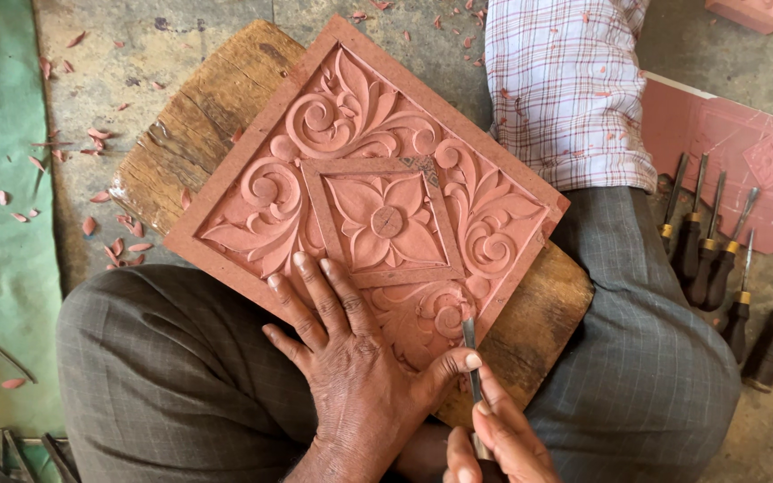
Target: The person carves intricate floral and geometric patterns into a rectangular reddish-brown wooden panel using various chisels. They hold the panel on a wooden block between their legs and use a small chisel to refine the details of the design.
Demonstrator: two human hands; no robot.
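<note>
reddish carved relief panel (378, 192) lies tilted on the wooden block (530, 331) across the lap, left hand (351, 358) fingers spread flat pinning its near corner, right hand (503, 438) fingers pinched on a thin chisel (471, 358), panel probably stiff, heavyish, brittle at the raised scrolls, so grip its plain border.

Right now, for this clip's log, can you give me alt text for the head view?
A left hand lies flat on a square reddish carved panel of scrolls and a central flower, while the right hand holds a thin metal chisel to its lower corner. The panel rests on a worn wooden block across the seated person's lap; more wooden-handled chisels lie to the right.
</note>
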